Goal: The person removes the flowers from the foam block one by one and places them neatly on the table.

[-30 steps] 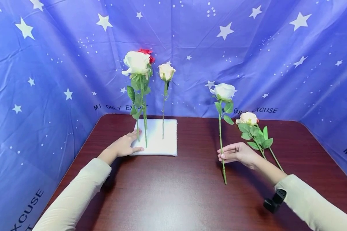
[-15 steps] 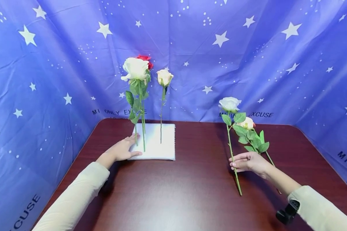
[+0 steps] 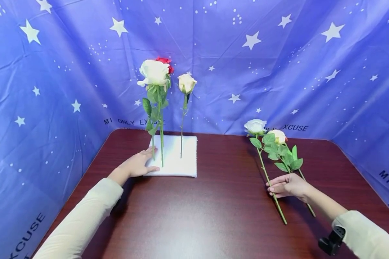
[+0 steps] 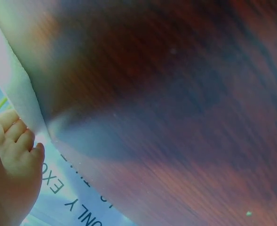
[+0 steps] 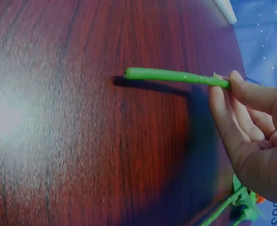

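My right hand [image 3: 290, 186] pinches the green stem of a white rose [image 3: 255, 126] between thumb and fingertips, low on the stem. The rose leans left, its bloom away from me; in the right wrist view the cut end of the stem [image 5: 166, 75] hovers close over the table with its shadow beside it. My left hand [image 3: 137, 163] lies flat with spread fingers on the left edge of a white foam block [image 3: 188, 167]. Upright in that block stand a large white rose [image 3: 153, 73], a red rose [image 3: 164, 62] partly behind it, and a cream rose [image 3: 186, 83].
Beside my right hand lie a cream rose [image 3: 277, 137] and another stem [image 3: 308, 208], with a bit of red showing behind the bloom. The brown wooden table [image 3: 194, 219] is bordered by a blue star-printed cloth [image 3: 214, 43]. A black device [image 3: 332, 241] is strapped to my right wrist.
My right hand has moved right and toward me with the white rose, which has tilted and lowered beside the lying roses. My left hand stays on the foam block.
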Available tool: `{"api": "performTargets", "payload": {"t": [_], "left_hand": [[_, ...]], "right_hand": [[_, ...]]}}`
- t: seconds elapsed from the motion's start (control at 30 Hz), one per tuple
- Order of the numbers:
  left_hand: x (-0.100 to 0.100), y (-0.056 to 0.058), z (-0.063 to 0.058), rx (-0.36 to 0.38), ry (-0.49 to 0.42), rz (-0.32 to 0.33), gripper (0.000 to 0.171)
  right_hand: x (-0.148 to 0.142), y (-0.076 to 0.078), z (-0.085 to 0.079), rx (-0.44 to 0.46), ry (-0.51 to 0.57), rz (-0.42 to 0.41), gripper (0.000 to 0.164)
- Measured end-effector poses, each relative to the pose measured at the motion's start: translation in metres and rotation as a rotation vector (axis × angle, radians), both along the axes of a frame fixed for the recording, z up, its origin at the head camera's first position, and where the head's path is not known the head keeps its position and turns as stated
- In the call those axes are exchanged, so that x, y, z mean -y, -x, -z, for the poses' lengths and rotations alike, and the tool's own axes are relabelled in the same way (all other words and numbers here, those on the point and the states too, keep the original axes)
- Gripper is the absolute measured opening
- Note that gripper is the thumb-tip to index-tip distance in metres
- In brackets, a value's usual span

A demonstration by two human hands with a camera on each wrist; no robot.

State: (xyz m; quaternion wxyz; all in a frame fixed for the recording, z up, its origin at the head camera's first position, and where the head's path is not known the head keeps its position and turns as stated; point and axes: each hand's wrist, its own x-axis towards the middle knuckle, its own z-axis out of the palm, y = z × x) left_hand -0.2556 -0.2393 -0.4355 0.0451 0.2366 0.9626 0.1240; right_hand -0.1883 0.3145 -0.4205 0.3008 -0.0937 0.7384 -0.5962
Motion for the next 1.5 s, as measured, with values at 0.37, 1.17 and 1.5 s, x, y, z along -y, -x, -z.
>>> {"api": "performTargets", "payload": {"t": [0.37,1.17,1.5], "left_hand": [[0.001,-0.003,0.005,-0.001,-0.023,0.004,0.082],[0.001,-0.002,-0.001,-0.027,-0.029,-0.004,0.080],[-0.001,-0.001,0.000,0.012,-0.017,-0.012,0.083]], "right_hand": [[-0.003,-0.005,0.008,0.047,-0.109,0.125,0.020],[0.004,-0.001,-0.006,-0.190,-0.398,0.340,0.048],[0.026,0.011,-0.006,-0.374,-0.476,0.396,0.055]]}}
